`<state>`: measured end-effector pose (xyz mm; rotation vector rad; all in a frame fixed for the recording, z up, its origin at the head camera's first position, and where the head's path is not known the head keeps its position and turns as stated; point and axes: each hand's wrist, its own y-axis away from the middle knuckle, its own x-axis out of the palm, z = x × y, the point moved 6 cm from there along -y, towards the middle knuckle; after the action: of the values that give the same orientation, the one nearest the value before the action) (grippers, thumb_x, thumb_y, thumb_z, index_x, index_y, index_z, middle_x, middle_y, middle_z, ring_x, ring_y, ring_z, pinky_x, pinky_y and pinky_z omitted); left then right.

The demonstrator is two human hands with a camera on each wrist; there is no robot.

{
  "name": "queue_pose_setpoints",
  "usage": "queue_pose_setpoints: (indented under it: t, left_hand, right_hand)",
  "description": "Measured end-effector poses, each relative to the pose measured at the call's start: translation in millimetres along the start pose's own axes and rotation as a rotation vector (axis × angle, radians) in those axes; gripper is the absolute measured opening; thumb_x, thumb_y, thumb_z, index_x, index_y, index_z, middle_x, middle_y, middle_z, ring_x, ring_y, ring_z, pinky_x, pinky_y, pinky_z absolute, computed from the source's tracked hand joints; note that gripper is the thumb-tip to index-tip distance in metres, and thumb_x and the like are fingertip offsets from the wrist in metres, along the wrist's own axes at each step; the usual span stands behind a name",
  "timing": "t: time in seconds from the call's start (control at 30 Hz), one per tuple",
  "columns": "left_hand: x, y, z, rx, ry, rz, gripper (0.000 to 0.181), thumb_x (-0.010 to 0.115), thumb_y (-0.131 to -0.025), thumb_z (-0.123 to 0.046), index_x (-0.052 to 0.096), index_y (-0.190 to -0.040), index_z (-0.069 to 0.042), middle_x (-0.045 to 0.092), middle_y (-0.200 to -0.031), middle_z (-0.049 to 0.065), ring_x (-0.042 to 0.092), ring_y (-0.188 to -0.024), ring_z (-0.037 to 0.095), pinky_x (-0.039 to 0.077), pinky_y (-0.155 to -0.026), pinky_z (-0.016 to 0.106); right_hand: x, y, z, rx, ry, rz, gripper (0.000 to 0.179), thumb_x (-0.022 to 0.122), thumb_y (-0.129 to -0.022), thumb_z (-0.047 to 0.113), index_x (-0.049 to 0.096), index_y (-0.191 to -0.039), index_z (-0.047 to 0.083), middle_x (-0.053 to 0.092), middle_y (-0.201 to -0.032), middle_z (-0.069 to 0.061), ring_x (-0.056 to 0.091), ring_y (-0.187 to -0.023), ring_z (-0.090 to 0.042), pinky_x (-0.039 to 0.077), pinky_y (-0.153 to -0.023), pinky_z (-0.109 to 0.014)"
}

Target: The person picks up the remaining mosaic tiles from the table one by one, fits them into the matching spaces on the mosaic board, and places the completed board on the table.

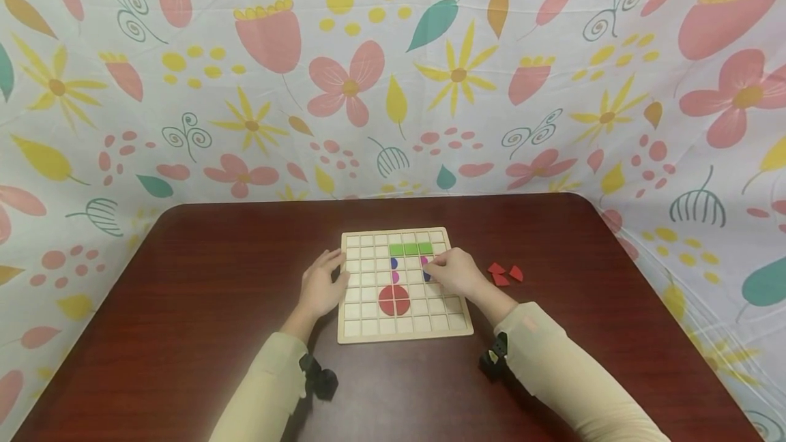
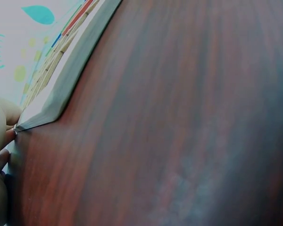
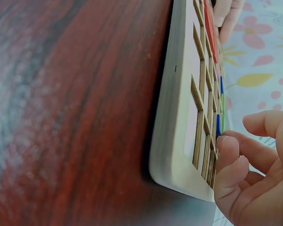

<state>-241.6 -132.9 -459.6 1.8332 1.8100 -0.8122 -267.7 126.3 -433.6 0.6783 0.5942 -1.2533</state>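
Note:
A pale wooden grid board [image 1: 367, 326] lies on the table, and my left hand [image 1: 321, 285] rests against its left edge with fingers loosely extended. My right hand [image 1: 457, 273] reaches over the right side, its fingertips at a pink piece [image 1: 424, 260] and a dark blue piece [image 1: 427, 277]. In the right wrist view the thumb and index finger [image 3: 254, 153] stand apart, close over the grid. Three green squares [image 1: 411, 249] form a row near the top. A blue half-round piece [image 1: 394, 263] sits above a pink one [image 1: 396, 277]; below them, red quarter pieces [image 1: 394, 300] make a circle.
Several loose red quarter pieces [image 1: 500, 280] lie on the dark wooden table [image 1: 245, 251], right of the board. A floral cloth [image 1: 430, 142] hangs behind the table and along its sides. Both wrists wear black devices [image 1: 321, 380].

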Motion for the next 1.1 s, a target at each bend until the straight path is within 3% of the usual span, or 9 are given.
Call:
queue_pose_setpoints:
  t: [0.17,0.3,0.4,0.53,1.1]
  left_hand:
    - [0.1,0.3,-0.9,0.002,0.003,0.0,0.041,0.052,-0.094,-0.018,0.054,-0.133,-0.004,0.045,-0.146,0.009,0.028,-0.143,0.029,0.013,-0.115,0.058]
    - [-0.1,0.4,-1.4,0.003,0.002,-0.003,0.041,0.052,-0.094,-0.018,0.054,-0.133,-0.004,0.046,-0.145,0.009,0.028,-0.143,0.029,0.013,-0.115,0.058]
    - [-0.7,0.5,-1.3,0.0,0.0,-0.008,0.041,0.053,-0.094,-0.018,0.054,-0.133,-0.004,0.046,-0.145,0.009,0.028,-0.142,0.029,0.014,-0.115,0.058]
    - [-0.9,0.5,-1.5,-0.004,-0.005,-0.008,0.041,0.053,-0.094,-0.018,0.054,-0.133,-0.004,0.046,-0.145,0.009,0.028,-0.142,0.029,0.014,-0.115,0.057]
    - [0.5,0.2,-0.5,0.008,-0.003,-0.017,0.041,0.054,-0.093,-0.019,0.055,-0.132,-0.004,0.046,-0.145,0.009,0.029,-0.142,0.03,0.015,-0.115,0.057]
  right_hand:
    - [-1.8,1.6,0.8,-0.015,-0.004,-0.003,0.023,0.061,-0.089,0.025,0.077,-0.087,0.008,0.061,-0.064,-0.001,0.052,-0.065,-0.015,0.04,-0.054,-0.025]
    - [-4.9,4.0,1.9,-0.029,-0.017,-0.028,0.025,0.062,-0.089,0.025,0.075,-0.098,0.005,0.072,-0.095,-0.009,0.06,-0.085,-0.019,0.052,-0.07,-0.031]
    - [-6.4,5.6,2.2,-0.049,-0.021,-0.038,0.027,0.061,-0.089,0.026,0.073,-0.102,0.004,0.07,-0.106,-0.013,0.062,-0.096,-0.024,0.053,-0.083,-0.04]
    - [-7.1,7.0,0.0,-0.082,-0.025,-0.043,0.028,0.06,-0.09,0.026,0.072,-0.104,0.005,0.07,-0.107,-0.013,0.062,-0.102,-0.027,0.052,-0.088,-0.046]
    - [-17.9,13.4,-7.5,-0.145,-0.05,-0.077,0.027,0.064,-0.088,0.024,0.072,-0.106,0.005,0.07,-0.109,-0.013,0.061,-0.106,-0.029,0.048,-0.094,-0.049]
